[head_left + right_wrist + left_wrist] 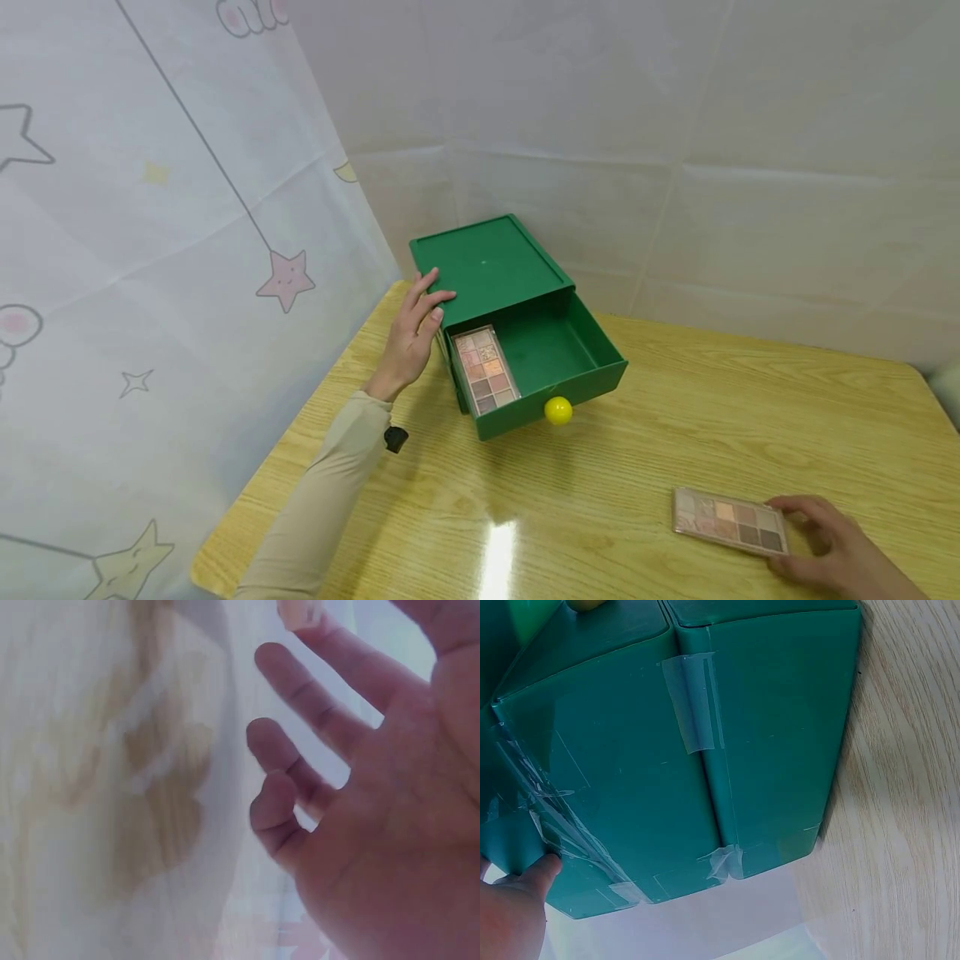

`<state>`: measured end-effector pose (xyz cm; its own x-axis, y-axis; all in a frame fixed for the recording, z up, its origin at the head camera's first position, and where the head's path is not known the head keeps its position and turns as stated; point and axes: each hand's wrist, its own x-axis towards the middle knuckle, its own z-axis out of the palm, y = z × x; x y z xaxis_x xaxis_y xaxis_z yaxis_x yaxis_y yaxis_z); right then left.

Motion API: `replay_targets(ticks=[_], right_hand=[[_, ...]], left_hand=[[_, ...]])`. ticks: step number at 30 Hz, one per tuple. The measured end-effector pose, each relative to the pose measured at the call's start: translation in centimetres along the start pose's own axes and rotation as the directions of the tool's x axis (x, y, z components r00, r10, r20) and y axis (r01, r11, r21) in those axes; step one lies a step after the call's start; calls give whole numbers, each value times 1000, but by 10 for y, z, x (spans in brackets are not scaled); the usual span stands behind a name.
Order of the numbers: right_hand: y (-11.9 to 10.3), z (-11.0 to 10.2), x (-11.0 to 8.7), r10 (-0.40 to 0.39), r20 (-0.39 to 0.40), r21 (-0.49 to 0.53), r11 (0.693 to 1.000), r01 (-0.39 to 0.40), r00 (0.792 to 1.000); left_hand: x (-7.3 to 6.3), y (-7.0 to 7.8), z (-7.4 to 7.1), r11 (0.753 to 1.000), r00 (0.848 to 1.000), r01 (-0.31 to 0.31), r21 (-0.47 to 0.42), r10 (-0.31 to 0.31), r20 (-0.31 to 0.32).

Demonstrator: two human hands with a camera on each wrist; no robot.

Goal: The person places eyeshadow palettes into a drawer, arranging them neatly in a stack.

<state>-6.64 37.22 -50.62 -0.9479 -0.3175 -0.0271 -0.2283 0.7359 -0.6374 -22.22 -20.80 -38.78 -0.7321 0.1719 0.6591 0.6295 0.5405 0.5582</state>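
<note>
A green drawer box point(487, 267) stands at the back left of the table, its drawer point(551, 354) pulled out by a yellow knob point(558, 411). Inside, along the drawer's left wall, lies an eyeshadow palette point(486, 369). My left hand point(408, 342) rests on the box's top left edge with its fingers spread over the lid; in the left wrist view the thumb point(540, 877) touches the taped green side. At the front right, my right hand point(840, 542) grips the right end of a second eyeshadow palette point(729, 522) between thumb and fingers.
The wood-grain table point(637, 442) runs out to the right and toward me. Behind the box hangs a pale cloth backdrop point(637, 125), and a star-printed cloth point(187, 250) borders the left side. Clear tape point(690, 705) covers the box's seams.
</note>
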Motion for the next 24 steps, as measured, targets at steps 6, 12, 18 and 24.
replay_targets(ticks=[6,12,18,24], right_hand=[[-16,-1,5,-1,-83,-36,999,-2,997],[-30,2,7,-8,-158,-45,999,1,987],[-40,4,6,31,-185,-26,999,-36,982],[-52,5,6,26,-222,21,1000,-22,975]], left_hand=[[0,1,1,1000,1000,3,-26,-4,-12],[0,0,0,1000,1000,6,21,-6,4],[0,1,-1,1000,1000,9,25,-9,11],[0,3,-2,1000,1000,10,24,-10,11]])
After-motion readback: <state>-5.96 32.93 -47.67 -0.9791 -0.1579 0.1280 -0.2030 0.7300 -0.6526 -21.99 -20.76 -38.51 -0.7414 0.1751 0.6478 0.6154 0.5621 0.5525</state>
